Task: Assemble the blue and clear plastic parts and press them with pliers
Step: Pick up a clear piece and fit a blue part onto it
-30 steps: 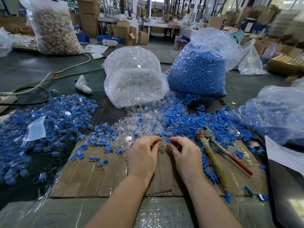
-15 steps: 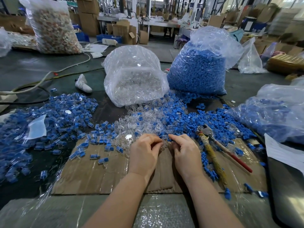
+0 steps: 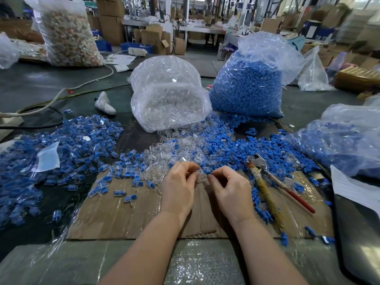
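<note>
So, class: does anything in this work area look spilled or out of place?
Yes. Loose blue parts and clear parts lie spilled across the table in front of their bags, and a white shoe lies oddly on the table nearby.

— Any lettering you can read near the fingers?
— None. The sheet of paper [image 3: 355, 189] off to the right of them shows no print I can read.
— And the cardboard boxes [image 3: 111, 17] far beyond them?
— Too blurred to make out.
</note>
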Motion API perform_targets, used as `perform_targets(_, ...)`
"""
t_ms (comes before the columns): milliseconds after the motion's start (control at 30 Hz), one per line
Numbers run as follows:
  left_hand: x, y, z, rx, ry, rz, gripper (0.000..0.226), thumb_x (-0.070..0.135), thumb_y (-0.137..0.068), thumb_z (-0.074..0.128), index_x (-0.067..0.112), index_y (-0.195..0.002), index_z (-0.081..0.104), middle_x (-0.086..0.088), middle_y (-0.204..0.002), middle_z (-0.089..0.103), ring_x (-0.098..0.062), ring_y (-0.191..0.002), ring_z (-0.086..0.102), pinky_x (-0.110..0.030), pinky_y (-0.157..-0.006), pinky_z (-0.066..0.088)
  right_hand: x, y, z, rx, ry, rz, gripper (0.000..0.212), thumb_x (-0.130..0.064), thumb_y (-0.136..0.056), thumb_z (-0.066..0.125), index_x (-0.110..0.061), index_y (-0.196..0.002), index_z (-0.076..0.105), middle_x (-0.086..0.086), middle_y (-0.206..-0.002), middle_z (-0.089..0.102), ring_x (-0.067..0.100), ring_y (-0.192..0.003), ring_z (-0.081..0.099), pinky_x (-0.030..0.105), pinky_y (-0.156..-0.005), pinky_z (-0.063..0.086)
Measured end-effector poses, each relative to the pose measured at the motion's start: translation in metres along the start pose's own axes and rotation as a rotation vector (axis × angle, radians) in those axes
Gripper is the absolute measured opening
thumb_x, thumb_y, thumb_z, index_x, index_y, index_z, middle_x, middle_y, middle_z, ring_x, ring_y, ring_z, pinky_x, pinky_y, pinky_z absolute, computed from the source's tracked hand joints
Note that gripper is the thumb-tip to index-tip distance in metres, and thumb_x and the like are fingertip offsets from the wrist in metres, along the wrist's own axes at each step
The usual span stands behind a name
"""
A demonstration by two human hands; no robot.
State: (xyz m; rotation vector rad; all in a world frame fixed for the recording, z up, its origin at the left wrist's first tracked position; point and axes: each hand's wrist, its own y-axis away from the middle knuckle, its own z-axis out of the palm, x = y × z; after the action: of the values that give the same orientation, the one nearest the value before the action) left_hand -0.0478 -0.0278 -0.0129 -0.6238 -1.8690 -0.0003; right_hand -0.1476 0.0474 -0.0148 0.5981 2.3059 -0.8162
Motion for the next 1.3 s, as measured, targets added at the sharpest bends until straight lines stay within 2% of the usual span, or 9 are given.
perform_targets(167,-0.0005,0.0001,0.0001,-0.03,0.067,-0.066,0.014,0.011,-0.086,0.063,0.025,-0.091,0.061,0.011,-0.084,0.063,0.001,-0.08,0.059,-0.01,-0.074,0.047,-0.0038,0.0024,-0.0009,0.016,-0.002,-0.06,0.01,-0.019,-0.084,0.067,-0.013,-0.077,0.065,-0.005,-0.073,0.064,0.015,-0.074,0.058,0.038,-0.071,0.05)
perform_targets(300,0.0,-0.0011,-0.001,-0.074,0.107,-0.073,0.025,0.01,-0.084,0.066,0.034,-0.08,0.06,0.013,-0.081,0.065,0.001,-0.078,0.061,-0.011,-0.075,0.049,-0.0036,0.0025,-0.0002,0.028,0.026,-0.066,0.012,-0.02,-0.082,0.068,-0.012,-0.073,0.064,-0.004,-0.07,0.063,0.015,-0.071,0.056,0.035,-0.069,0.048)
perform_targets(433,-0.0017,-0.0011,-0.0013,-0.134,0.075,-0.055,0.015,0.012,-0.085,0.066,0.026,-0.088,0.069,0.01,-0.083,0.067,-0.001,-0.08,0.062,-0.013,-0.077,0.049,-0.0036,0.0026,0.0003,0.038,0.064,-0.08,0.015,-0.02,-0.081,0.07,-0.011,-0.071,0.064,-0.001,-0.069,0.063,0.018,-0.069,0.056,0.035,-0.067,0.048)
perform_targets(533,-0.0022,-0.0018,-0.0021,-0.136,0.095,-0.054,0.015,0.011,-0.086,0.064,0.026,-0.086,0.068,0.012,-0.081,0.066,-0.002,-0.079,0.062,-0.011,-0.075,0.048,-0.0029,0.0025,0.0008,0.024,0.058,-0.096,0.014,-0.021,-0.083,0.069,-0.01,-0.075,0.067,0.001,-0.073,0.066,0.019,-0.072,0.058,0.037,-0.069,0.049)
perform_targets(667,-0.0003,-0.0018,-0.0022,-0.119,0.196,-0.096,0.025,0.009,-0.088,0.061,0.033,-0.081,0.061,0.011,-0.081,0.066,-0.005,-0.079,0.062,-0.021,-0.076,0.053,-0.0024,0.0026,-0.0001,0.016,0.005,-0.112,0.01,-0.021,-0.084,0.07,-0.011,-0.087,0.07,0.0,-0.08,0.069,0.019,-0.077,0.062,0.041,-0.073,0.052)
perform_targets(800,-0.0001,-0.0024,-0.0019,-0.131,0.253,-0.119,0.019,0.007,-0.089,0.059,0.025,-0.09,0.063,0.005,-0.085,0.066,-0.012,-0.082,0.063,-0.024,-0.078,0.053,-0.0041,0.0022,-0.0017,0.017,-0.029,-0.18,0.024,-0.013,-0.082,0.071,-0.015,-0.106,0.069,-0.001,-0.093,0.069,0.018,-0.088,0.063,0.041,-0.081,0.053)
perform_targets(1000,-0.0021,-0.0037,-0.0013,-0.124,0.174,-0.075,0.019,0.009,-0.088,0.061,0.028,-0.089,0.063,0.007,-0.082,0.067,-0.006,-0.079,0.062,-0.014,-0.073,0.05,-0.0036,0.0018,-0.0014,0.028,-0.012,-0.23,0.02,-0.008,-0.079,0.073,-0.009,-0.099,0.073,0.002,-0.086,0.067,0.02,-0.084,0.062,0.042,-0.075,0.052)
perform_targets(1167,-0.0027,-0.0033,-0.0004,-0.105,0.223,-0.08,0.024,0.009,-0.086,0.064,0.032,-0.08,0.063,0.005,-0.076,0.067,-0.008,-0.072,0.063,-0.017,-0.069,0.051,-0.0047,0.0013,-0.0015,0.05,-0.007,-0.262,0.016,-0.008,-0.081,0.07,-0.009,-0.096,0.073,0.002,-0.083,0.066,0.019,-0.081,0.061,0.039,-0.075,0.053)
perform_targets(1300,-0.0035,-0.0042,0.0006,-0.098,0.224,-0.086,0.021,0.007,-0.084,0.066,0.027,-0.081,0.064,-0.002,-0.078,0.068,-0.018,-0.076,0.064,-0.03,-0.075,0.054,-0.0062,0.0019,-0.0023,0.034,0.024,-0.273,0.016,-0.009,-0.08,0.071,-0.009,-0.097,0.072,0.002,-0.083,0.067,0.02,-0.081,0.062,0.039,-0.075,0.053)
